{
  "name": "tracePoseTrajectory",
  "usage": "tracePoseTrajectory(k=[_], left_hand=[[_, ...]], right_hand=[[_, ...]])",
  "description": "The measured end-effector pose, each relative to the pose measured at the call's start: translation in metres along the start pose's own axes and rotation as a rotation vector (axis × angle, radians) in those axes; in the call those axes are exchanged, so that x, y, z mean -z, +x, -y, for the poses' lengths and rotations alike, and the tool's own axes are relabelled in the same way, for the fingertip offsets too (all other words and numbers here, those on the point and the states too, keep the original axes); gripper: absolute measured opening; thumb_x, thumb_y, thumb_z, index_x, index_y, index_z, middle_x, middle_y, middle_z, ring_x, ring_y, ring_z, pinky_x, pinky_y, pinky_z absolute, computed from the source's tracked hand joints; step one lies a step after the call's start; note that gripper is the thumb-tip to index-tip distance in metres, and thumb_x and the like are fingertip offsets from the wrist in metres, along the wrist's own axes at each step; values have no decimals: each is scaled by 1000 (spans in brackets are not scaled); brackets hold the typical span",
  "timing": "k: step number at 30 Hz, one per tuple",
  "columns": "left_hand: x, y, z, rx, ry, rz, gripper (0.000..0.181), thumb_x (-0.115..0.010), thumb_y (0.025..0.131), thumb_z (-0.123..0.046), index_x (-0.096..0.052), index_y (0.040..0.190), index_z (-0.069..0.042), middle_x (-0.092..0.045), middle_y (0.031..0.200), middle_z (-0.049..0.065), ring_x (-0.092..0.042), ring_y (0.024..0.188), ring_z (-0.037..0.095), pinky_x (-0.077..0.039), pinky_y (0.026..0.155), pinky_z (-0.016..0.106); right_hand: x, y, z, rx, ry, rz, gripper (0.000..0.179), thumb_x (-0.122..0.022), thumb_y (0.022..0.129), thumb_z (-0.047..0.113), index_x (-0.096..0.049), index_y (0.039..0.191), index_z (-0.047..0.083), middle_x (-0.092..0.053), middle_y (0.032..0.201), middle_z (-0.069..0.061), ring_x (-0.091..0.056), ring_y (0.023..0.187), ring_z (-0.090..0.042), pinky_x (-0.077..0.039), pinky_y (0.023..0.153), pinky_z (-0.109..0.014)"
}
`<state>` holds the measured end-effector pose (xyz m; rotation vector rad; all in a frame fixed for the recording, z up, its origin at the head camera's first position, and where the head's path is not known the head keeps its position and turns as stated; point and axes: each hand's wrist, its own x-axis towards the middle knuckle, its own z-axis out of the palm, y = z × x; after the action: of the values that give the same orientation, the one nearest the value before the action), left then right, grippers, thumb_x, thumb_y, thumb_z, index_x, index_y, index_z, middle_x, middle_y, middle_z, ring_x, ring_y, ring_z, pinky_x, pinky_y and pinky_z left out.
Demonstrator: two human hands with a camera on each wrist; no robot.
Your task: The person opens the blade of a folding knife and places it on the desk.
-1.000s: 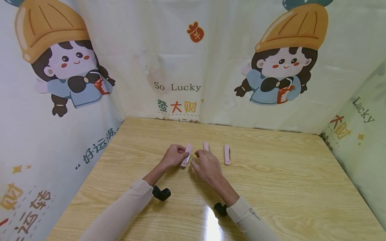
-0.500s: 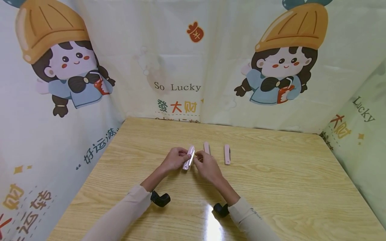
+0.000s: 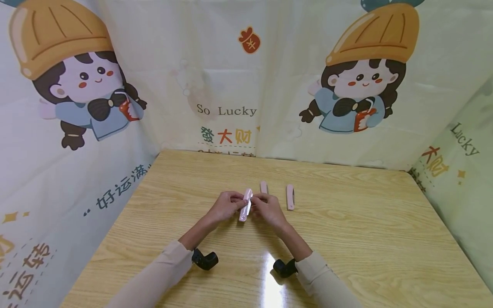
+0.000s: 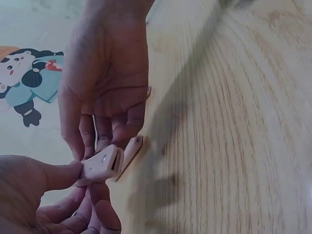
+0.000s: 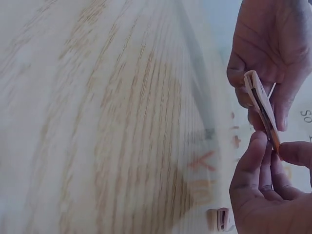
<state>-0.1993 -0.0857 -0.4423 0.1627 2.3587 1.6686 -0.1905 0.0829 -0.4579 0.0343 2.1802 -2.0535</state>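
Observation:
My left hand (image 3: 227, 206) holds a pink folding knife (image 3: 245, 209) by its handle, thumb on top, near the table's middle. A bright strip of blade (image 3: 249, 208) shows along the handle's right side. My right hand (image 3: 270, 210) pinches the knife's far end between thumb and fingertips. The right wrist view shows the long slot in the handle (image 5: 261, 105), with the right thumb (image 5: 295, 153) at one end. Behind the right hand lies a second pink folding knife (image 3: 263, 187), its near part hidden. Farther right lies a third one (image 3: 290, 197).
The wood-grain table (image 3: 366, 222) ends at a printed cloth (image 3: 285, 94) hung along its back and sides. Black wrist mounts (image 3: 205, 259) stick out by both cuffs, low over the table. A light glare (image 3: 273, 291) shows at the front.
The left hand has brought the knife a little right and nearer to me, clear of where it lay. The right hand has closed in from beside it and now grips its far end.

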Motion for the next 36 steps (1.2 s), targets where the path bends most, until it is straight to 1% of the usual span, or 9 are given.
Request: tracePoseTrajectory(k=[5,12,16,20,24,27,30,33,36], left_hand=[[-3,-3,-1,11,-26,0,22,-66,99,-7,-69,111,10,-71,90,10,-60,74,22,-41,54,22],[-6,-6,1,31,-34,11,24,-66,99,-9,-68,113,10,-72,91,11,-64,78,19,-47,64,29],[-7,-7,1,20,-35,22,24,-66,99,-9,-68,113,11,-73,93,12,-65,79,18,-50,67,32],[-9,-8,1,3,-51,38,24,-67,99,-8,-68,112,12,-73,92,13,-66,78,18,-50,66,31],[-10,-10,2,-15,-69,53,24,-67,98,-7,-69,112,13,-73,93,16,-66,79,20,-52,67,33],[-11,-10,3,-22,-84,67,24,-66,98,-6,-68,111,14,-73,93,17,-66,77,18,-54,69,34],[-11,-10,3,-36,-100,86,24,-64,99,-5,-68,110,16,-72,86,13,-64,72,16,-52,66,30],[-12,-10,4,-41,-116,93,25,-62,100,-6,-68,109,16,-69,77,7,-59,65,14,-46,58,24],[-14,-10,5,-36,-123,93,26,-61,101,-8,-69,109,15,-66,72,4,-57,61,13,-42,54,22]], right_hand=[[2,-2,0,-29,62,12,24,-60,101,6,-65,112,-15,-68,91,-12,-65,76,-14,-53,62,-22],[8,-3,-4,-42,76,41,21,-61,101,5,-65,110,-14,-69,86,-12,-63,73,-11,-53,63,-22],[12,-5,-3,-47,51,59,21,-61,101,5,-66,110,-13,-69,85,-11,-64,73,-12,-54,65,-23],[16,-6,-3,-48,24,76,21,-60,102,6,-66,109,-12,-68,86,-12,-63,74,-13,-54,66,-25],[15,-7,-4,-57,34,84,20,-59,101,6,-65,106,-13,-66,84,-10,-62,71,-12,-52,65,-24],[14,-8,-5,-61,41,90,20,-58,101,7,-64,105,-13,-63,83,-8,-60,71,-12,-51,64,-23],[14,-8,-8,-54,40,94,20,-56,100,6,-64,103,-12,-61,82,-6,-59,70,-11,-50,64,-23],[15,-10,-8,-50,32,103,20,-56,100,7,-64,103,-11,-61,83,-5,-58,70,-11,-50,63,-23],[14,-11,-9,-52,25,106,18,-56,99,6,-63,101,-10,-60,83,-5,-57,70,-11,-49,63,-23]])
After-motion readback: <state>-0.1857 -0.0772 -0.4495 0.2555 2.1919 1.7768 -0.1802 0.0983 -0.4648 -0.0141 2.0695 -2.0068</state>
